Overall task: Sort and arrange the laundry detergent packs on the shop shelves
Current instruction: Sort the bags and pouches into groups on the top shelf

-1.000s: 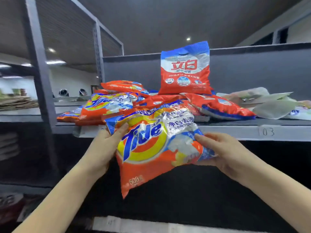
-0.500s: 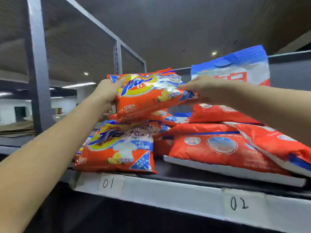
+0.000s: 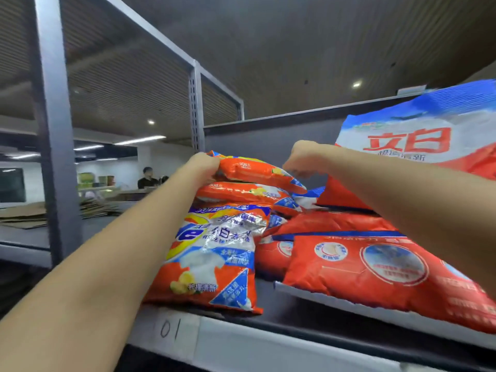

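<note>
The shelf (image 3: pixel 268 345) carries all packs; its front edge bears a label (image 3: pixel 171 331) marked "01". At right, one large red pack (image 3: pixel 375 269) lies flat near the front edge, and a red-and-white pack (image 3: pixel 418 140) with a blue top stands upright behind it, against the grey back panel (image 3: pixel 268 135). At left, a stack of orange packs sits above the "01" label: a front pack (image 3: pixel 214 259) leans tilted toward me, a second orange pack (image 3: pixel 241 193) lies above it, and the top pack (image 3: pixel 252 170) lies flat on the stack. My left hand (image 3: pixel 200 167) grips the left end of the top pack, fingers curled round its edge. My right hand (image 3: pixel 303 157) hovers just above the right end of that pack, fingers curled downward; I cannot tell whether they touch or pinch it. A grey upright (image 3: pixel 51 130) stands at far left. Behind it lies flattened cardboard (image 3: pixel 26 213), and a person (image 3: pixel 147 178) in dark clothing is well beyond.
</note>
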